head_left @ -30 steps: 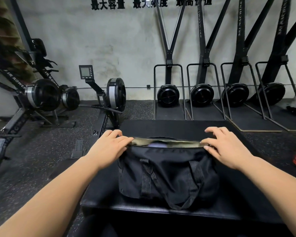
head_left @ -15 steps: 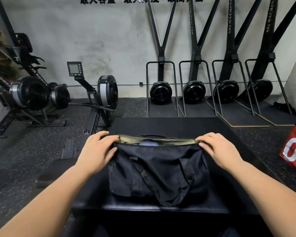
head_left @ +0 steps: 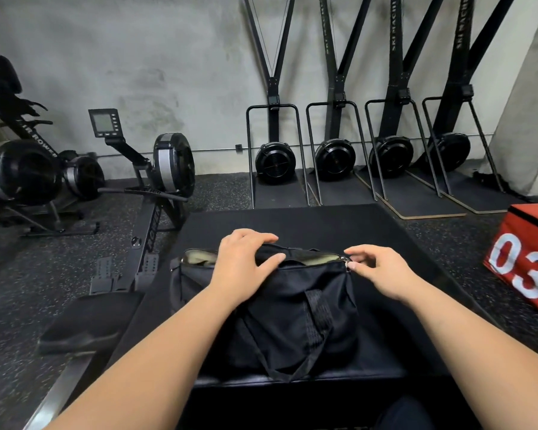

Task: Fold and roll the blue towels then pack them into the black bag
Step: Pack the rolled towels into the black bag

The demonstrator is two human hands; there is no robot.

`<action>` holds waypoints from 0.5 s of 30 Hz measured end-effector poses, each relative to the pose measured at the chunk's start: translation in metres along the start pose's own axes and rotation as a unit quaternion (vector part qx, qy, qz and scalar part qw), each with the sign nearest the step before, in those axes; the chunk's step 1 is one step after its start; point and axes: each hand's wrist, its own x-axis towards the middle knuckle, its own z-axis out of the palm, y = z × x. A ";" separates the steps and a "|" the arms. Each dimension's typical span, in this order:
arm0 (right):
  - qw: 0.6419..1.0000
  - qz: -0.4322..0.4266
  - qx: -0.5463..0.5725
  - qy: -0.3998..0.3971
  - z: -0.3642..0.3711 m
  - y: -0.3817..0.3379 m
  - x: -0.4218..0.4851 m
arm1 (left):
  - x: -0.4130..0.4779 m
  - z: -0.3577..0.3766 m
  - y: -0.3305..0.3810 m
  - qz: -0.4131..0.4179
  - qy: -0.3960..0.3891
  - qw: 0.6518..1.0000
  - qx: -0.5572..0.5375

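Note:
The black bag (head_left: pixel 280 308) sits on a black padded platform (head_left: pixel 370 237) in front of me. My left hand (head_left: pixel 243 262) lies over the middle of the bag's top opening. Its fingers reach across the far edge, and its thumb presses the near edge, holding the two edges together. My right hand (head_left: pixel 376 268) is at the right end of the opening, where thumb and forefinger pinch the metal zipper pull (head_left: pixel 347 262). Olive lining (head_left: pixel 198 257) shows at both ends of the opening. No blue towel is visible; the bag's inside is hidden.
A red box marked 03 (head_left: pixel 528 259) stands on the floor to the right. A rowing machine (head_left: pixel 156 187) runs along the platform's left side, with more rowers further left. Several ski machines (head_left: pixel 336 156) line the back wall. The floor is speckled rubber.
My left hand has moved from the bag's left end to the middle of the opening, closing the edges over the towel seen inside earlier. My right hand now pinches the zipper pull.

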 end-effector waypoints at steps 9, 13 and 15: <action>0.997 0.030 0.063 0.013 0.002 0.000 -0.011 | 0.029 0.070 0.078 0.020 -0.076 0.997 -0.017; 0.993 0.055 0.097 0.028 0.009 -0.001 -0.013 | 0.032 0.089 0.094 0.010 -0.096 0.995 -0.005; 0.988 0.069 0.130 0.038 0.012 0.000 -0.013 | 0.033 0.096 0.098 0.006 -0.099 0.995 -0.001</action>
